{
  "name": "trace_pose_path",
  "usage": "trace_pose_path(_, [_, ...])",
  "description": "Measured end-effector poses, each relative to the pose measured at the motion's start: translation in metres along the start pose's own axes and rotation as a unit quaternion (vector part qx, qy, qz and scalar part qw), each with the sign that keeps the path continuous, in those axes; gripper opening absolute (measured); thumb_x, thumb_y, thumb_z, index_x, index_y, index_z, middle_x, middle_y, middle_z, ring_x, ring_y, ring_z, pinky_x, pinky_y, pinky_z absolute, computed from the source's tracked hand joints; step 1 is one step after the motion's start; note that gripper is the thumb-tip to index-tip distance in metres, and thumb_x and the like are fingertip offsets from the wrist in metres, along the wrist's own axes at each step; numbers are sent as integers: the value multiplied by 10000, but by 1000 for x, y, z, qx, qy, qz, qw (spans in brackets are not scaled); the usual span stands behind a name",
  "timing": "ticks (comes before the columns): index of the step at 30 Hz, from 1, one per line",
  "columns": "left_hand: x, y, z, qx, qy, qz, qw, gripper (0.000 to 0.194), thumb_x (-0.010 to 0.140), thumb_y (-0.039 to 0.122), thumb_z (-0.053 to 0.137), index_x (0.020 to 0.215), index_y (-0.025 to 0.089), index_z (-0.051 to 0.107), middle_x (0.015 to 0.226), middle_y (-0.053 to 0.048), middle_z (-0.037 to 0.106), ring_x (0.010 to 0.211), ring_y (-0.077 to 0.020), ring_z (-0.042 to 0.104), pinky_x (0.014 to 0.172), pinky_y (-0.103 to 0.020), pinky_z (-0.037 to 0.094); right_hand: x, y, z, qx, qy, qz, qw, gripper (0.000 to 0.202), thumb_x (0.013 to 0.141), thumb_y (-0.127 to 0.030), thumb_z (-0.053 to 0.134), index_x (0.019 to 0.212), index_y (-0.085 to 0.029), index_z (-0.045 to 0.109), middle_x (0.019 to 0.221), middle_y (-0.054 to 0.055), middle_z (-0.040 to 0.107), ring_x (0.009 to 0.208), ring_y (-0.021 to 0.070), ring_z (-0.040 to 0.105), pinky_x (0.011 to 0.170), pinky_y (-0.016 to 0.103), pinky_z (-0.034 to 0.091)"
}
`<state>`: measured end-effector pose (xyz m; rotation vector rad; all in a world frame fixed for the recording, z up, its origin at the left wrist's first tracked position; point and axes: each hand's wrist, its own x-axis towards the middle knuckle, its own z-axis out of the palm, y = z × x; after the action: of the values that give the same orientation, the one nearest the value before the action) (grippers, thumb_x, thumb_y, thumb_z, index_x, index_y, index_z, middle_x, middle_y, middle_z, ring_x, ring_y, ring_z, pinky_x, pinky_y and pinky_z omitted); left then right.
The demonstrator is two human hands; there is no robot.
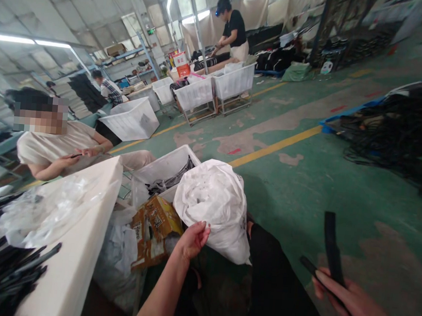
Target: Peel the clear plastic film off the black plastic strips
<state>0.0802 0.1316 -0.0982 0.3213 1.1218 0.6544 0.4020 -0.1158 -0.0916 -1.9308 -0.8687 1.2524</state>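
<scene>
My left hand (194,240) is in front of a white woven sack (213,197), its fingers curled together near the sack's lower left side. What those fingers hold, if anything, I cannot make out. Off to the right, over the green floor, my right hand (342,295) is closed around a flat black strap (332,248). Two dark ends of the strap stick out past the fingers; whether it is one folded piece or two I cannot tell. The sack stands by my leg with its top bunched inward.
A white tabletop (80,235) at left bears clear plastic film (53,209) and black strips (9,264). Beside the sack are a brown printed bag (156,229) and a white bin (170,167) of dark strips. A co-worker (62,141) sits across; black material (403,124) is heaped at right.
</scene>
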Motion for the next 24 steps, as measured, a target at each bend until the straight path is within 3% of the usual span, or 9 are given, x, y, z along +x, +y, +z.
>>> trace_pose_path(4, [-22, -9, 5, 43, -19, 40, 998, 277, 662, 165, 842, 766, 145, 585, 565, 37, 601, 477, -81, 591, 419, -138, 476, -6, -48, 18, 122, -92, -1, 988, 521, 806, -674, 564, 722, -170, 667, 517, 13, 516, 437, 91, 355, 427, 214, 274])
trace_pose_path(8, [-49, -20, 14, 79, -48, 88, 992, 412, 526, 257, 919, 765, 142, 604, 570, 63, 581, 441, -49, 521, 392, -132, 406, 10, -90, 54, 277, -226, 10, 934, 392, 758, -535, 701, 831, -172, 573, 901, 89, 700, 413, 39, 302, 376, 178, 249])
trace_pose_path(9, [-56, -23, 16, 89, -54, 96, 990, 427, 512, 276, 924, 768, 139, 610, 575, 62, 584, 442, -47, 515, 396, -135, 401, 16, -99, 65, 286, -261, 6, 922, 382, 761, -517, 706, 833, -170, 563, 913, 88, 699, 411, 35, 297, 370, 173, 266])
trace_pose_path(11, [-70, -31, 20, 119, -65, 109, 985, 438, 514, 310, 922, 776, 132, 620, 586, 49, 603, 455, -50, 520, 422, -144, 412, 26, -114, 88, 268, -304, -13, 914, 381, 768, -513, 693, 831, -152, 588, 741, 46, 663, 400, 42, 309, 366, 172, 298])
trace_pose_path(14, [-87, -46, 21, 173, -79, 127, 973, 443, 541, 354, 908, 803, 130, 630, 627, 17, 646, 497, -68, 556, 477, -161, 440, 37, -127, 118, 239, -306, -41, 921, 426, 763, -545, 655, 831, -125, 633, 484, -45, 478, 385, 71, 349, 367, 181, 315])
trace_pose_path(17, [-101, -59, 15, 184, -90, 142, 969, 425, 587, 388, 883, 829, 136, 640, 677, 3, 669, 551, -87, 594, 536, -181, 468, 39, -129, 135, 231, -303, -59, 923, 426, 770, -536, 641, 836, -115, 659, 458, -59, 442, 387, 76, 363, 383, 190, 320])
trace_pose_path(21, [-118, -68, 1, 191, -106, 125, 968, 383, 722, 439, 787, 933, 137, 682, 748, -26, 692, 598, -99, 612, 599, -209, 495, 32, -125, 138, 197, -286, -85, 934, 421, 797, -508, 629, 838, -93, 693, 415, -55, 446, 379, 70, 376, 404, 184, 278])
trace_pose_path(24, [-131, -70, -9, 225, -118, 85, 963, 393, 721, 439, 787, 943, 125, 708, 714, -41, 696, 581, -108, 606, 614, -226, 498, 21, -127, 134, 163, -297, -103, 935, 431, 798, -502, 637, 860, -84, 720, 396, -48, 459, 375, 65, 374, 415, 182, 239])
